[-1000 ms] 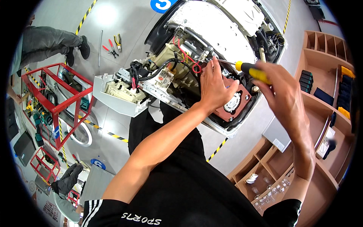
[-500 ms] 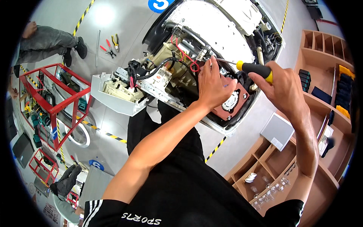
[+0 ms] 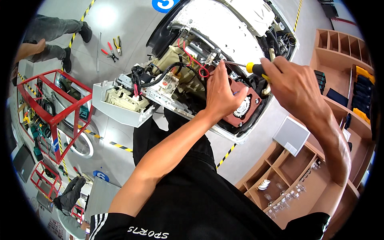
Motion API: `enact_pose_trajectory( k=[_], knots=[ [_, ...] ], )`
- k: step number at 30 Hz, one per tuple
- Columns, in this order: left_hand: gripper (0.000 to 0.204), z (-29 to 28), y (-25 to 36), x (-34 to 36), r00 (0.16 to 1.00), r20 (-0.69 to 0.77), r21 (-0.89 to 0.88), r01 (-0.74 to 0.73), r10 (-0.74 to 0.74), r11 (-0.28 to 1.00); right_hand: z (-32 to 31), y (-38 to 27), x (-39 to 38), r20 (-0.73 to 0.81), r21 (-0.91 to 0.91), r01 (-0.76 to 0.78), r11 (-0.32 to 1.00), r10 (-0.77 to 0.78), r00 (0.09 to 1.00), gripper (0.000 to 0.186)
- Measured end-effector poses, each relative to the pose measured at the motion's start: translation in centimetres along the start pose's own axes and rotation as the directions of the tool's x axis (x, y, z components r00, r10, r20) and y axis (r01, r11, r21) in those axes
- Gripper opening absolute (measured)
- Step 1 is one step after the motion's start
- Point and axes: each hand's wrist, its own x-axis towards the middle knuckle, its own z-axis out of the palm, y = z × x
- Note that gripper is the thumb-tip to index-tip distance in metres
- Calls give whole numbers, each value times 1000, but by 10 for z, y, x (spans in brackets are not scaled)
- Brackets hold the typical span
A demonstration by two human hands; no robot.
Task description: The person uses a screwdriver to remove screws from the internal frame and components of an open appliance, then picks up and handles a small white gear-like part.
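My right hand (image 3: 295, 82) is wrapped round the yellow-and-black handle of a screwdriver (image 3: 253, 68). Its thin shaft points left, toward metal fittings at the edge of an opened white appliance (image 3: 216, 22), perhaps a washing machine. Close to the shaft's tip are the fingertips of my left hand (image 3: 221, 95), pressed together at the fittings while the thumb stands apart; whatever they pinch is hidden. Below that hand sits a reddish-brown plate (image 3: 250, 105) with a white toothed wheel (image 3: 242, 109). A loop of red wire (image 3: 204, 72) runs just left of my fingers.
A grey-white control panel (image 3: 120, 102) with wiring hangs off the appliance's left side. Pliers (image 3: 117, 46) and a metal rod (image 3: 99, 52) lie on the floor. Red frames (image 3: 52, 118) hold tools at left, near another person's legs (image 3: 52, 30). Wooden compartment shelving (image 3: 294, 170) stands at right.
My right hand has turned on the screwdriver's handle, knuckles now higher and more of the handle covered. The left hand stays at the fittings. The other person's legs and hand have shifted.
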Motion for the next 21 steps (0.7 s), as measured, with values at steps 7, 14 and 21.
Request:
enact_pose_trajectory(
  k=[7, 14, 21],
  knots=[
    [99, -6, -3, 0, 989, 105, -93, 111, -101, 989, 1, -1, 8, 191, 59, 15, 998, -26, 981, 21],
    [100, -8, -1, 0, 984, 129, -190, 145, -122, 971, -2, 6, 34, 483, 433, -629, 645, 424, 766, 37],
    [98, -10, -5, 1, 988, 142, -134, 79, -59, 988, 8, 24, 26, 135, 449, -277, 850, 242, 961, 33]
  ],
)
